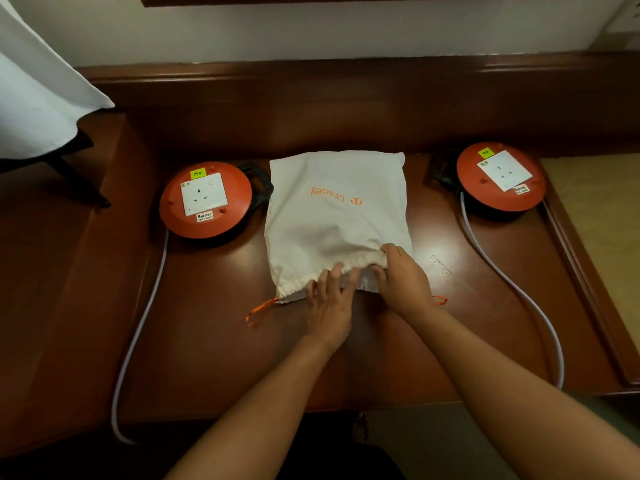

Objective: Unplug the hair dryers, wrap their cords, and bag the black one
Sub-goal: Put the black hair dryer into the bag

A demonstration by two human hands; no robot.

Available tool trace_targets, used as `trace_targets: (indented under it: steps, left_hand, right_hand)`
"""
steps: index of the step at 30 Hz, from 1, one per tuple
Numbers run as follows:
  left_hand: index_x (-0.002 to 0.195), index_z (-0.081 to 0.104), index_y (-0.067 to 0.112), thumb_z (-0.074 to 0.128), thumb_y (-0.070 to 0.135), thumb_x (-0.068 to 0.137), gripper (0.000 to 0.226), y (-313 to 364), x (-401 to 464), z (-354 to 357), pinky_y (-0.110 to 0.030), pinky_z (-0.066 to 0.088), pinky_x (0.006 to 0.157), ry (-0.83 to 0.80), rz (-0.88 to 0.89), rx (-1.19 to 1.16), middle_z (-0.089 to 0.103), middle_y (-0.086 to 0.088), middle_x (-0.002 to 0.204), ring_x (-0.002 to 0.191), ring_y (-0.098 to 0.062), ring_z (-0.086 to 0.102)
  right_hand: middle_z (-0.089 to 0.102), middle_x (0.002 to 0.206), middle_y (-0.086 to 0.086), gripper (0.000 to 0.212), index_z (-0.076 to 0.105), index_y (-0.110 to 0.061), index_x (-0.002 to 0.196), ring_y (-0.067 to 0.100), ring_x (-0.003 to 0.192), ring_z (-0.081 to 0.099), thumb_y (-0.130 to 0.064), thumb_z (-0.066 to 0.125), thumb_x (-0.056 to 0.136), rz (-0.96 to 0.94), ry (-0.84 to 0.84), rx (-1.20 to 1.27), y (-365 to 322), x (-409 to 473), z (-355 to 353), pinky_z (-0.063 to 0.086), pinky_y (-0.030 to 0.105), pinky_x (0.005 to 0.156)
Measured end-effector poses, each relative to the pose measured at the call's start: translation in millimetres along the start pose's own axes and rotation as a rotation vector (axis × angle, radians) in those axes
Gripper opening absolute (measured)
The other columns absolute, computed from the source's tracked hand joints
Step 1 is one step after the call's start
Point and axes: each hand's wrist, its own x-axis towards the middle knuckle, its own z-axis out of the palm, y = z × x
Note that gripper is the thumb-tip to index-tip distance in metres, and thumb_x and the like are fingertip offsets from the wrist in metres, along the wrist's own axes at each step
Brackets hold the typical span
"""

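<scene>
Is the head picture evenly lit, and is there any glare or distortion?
Head view: dim at the edges, brighter in the middle; soft glare on the glossy brown wooden desk right of the white cloth drawstring bag; the wide-angle lens bends the desk edges.

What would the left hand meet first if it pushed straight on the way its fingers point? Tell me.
The left hand already touches the mouth of the white drawstring bag; straight on, its fingers would likely slide into or over that bag. Depth is unclear.
</scene>
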Motion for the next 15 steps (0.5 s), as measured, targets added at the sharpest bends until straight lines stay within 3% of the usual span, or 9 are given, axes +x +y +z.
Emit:
trace_targets:
  steps: [4, 7, 9, 12, 15]
  left_hand:
    - [0.112, 0.059, 0.019, 0.071, 0.01, 0.07, 0.045, -11.0, 18.7, -8.6, -0.036, 0.043, 0.066, -0.094, -0.186, 0.111, 0.061, -0.002, 0.09, 0.081, -0.023, 0.059]
    - [0.111, 0.059, 0.011, 0.053, -0.002, 0.083, 0.032, -16.5, 21.8, -11.2, -0.039, 0.042, 0.077, -0.195, -0.151, 0.005, 0.061, -0.009, 0.1, 0.095, -0.03, 0.058]
    - [0.105, 0.06, 0.01, 0.057, -0.004, 0.078, 0.03, -17.0, 20.8, -13.6, -0.039, 0.043, 0.076, -0.167, -0.114, -0.038, 0.06, -0.01, 0.097, 0.092, -0.031, 0.058]
    - [0.082, 0.062, 0.012, 0.075, -0.004, 0.054, 0.035, -20.5, 16.3, -15.1, -0.032, 0.046, 0.056, -0.096, -0.041, -0.061, 0.059, -0.004, 0.075, 0.067, -0.026, 0.059]
    - [0.081, 0.06, 0.011, 0.068, -0.005, 0.059, 0.029, -23.8, 14.6, -19.5, -0.034, 0.047, 0.053, -0.025, 0.005, -0.134, 0.056, -0.006, 0.074, 0.064, -0.028, 0.056]
  right_hand:
    - [0.058, 0.088, 0.006, 0.018, 0.043, -0.012, 0.099, 0.031, 0.075, 0.053, -0.02, 0.057, 0.09, 0.107, 0.047, 0.031, -3.0, 7.8, -9.4, 0.04, 0.034, 0.06]
    - [0.055, 0.081, 0.004, 0.022, 0.038, -0.015, 0.094, 0.028, 0.07, 0.049, -0.022, 0.058, 0.09, 0.209, 0.063, 0.055, -4.3, 11.9, -8.8, 0.036, 0.032, 0.059]
    - [0.059, 0.085, 0.009, 0.027, 0.038, -0.014, 0.098, 0.029, 0.072, 0.051, -0.025, 0.061, 0.089, 0.284, 0.103, 0.09, -3.3, 16.2, -7.5, 0.038, 0.032, 0.06]
    - [0.062, 0.091, 0.012, 0.034, 0.04, -0.012, 0.105, 0.032, 0.075, 0.054, -0.031, 0.063, 0.087, 0.362, 0.127, 0.071, -2.4, 23.9, -7.8, 0.041, 0.034, 0.062]
    - [0.064, 0.089, 0.015, 0.04, 0.041, -0.011, 0.107, 0.036, 0.077, 0.06, -0.039, 0.061, 0.088, 0.349, 0.116, -0.026, -2.0, 24.1, -7.5, 0.044, 0.035, 0.062]
